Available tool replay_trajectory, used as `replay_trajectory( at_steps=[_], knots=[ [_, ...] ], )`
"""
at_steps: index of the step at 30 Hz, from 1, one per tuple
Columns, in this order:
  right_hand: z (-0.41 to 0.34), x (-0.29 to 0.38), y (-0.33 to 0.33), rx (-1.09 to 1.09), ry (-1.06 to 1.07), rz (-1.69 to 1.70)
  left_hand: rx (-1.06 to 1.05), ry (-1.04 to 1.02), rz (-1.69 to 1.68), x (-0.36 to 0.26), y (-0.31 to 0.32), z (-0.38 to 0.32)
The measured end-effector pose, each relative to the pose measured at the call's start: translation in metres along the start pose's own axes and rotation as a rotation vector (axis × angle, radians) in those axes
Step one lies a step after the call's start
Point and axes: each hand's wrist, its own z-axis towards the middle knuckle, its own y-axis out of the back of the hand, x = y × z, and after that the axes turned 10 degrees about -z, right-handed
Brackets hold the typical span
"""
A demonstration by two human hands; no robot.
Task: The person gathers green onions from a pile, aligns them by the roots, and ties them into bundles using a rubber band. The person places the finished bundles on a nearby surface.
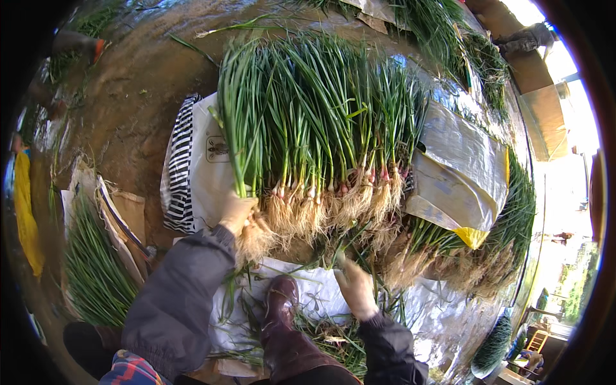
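Observation:
My left hand [237, 211] grips a bunch of green garlic plants [240, 120] just above the bulbs, its pale roots hanging below. The bunch stands at the left end of a long row of similar garlic plants [313, 106], with leaves pointing away from me and roots towards me. The row lies over a white plastic sack [207, 144] with a black-and-white striped side. My right hand [355, 286], a little blurred, is below the roots, over loose leaves and a white sheet [317, 288]. Its fingertips are near some thin green leaves; whether it holds any is unclear.
My brown rubber boot [281, 308] stands among leaf scraps on the sheet. At right, a grey-white sack [457, 168] with a yellow edge covers more plants. Another wrapped bundle of greens [96, 264] lies at left. Wet muddy ground [134, 96] surrounds these, with more greens [433, 33] at top right.

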Motion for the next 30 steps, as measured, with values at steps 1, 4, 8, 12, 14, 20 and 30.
replay_trajectory(
  at_steps=[1,4,8,12,14,20,30],
  knots=[
    [0.032,0.012,-0.013,-0.038,-0.043,0.103,-0.013,-0.032,-0.066,0.001,0.009,-0.002],
    [0.114,0.055,-0.057,0.001,-0.367,0.354,0.028,0.172,-0.072,-0.004,0.018,0.001],
    [0.161,0.123,-0.067,0.004,-0.566,1.196,0.093,0.308,-0.05,-0.023,0.001,-0.013],
    [0.132,0.129,0.01,0.163,-0.176,1.375,0.381,0.191,-0.041,-0.058,0.01,-0.058],
    [0.126,0.1,0.049,0.028,-0.078,1.328,0.459,0.206,-0.349,-0.058,0.019,-0.08],
    [0.117,0.029,0.029,-0.611,-0.363,-0.253,0.258,0.364,-0.143,-0.026,0.065,-0.083],
    [0.073,0.151,-0.119,0.083,-0.014,0.174,0.25,0.392,-0.318,-0.01,0.094,-0.117]
  ],
)
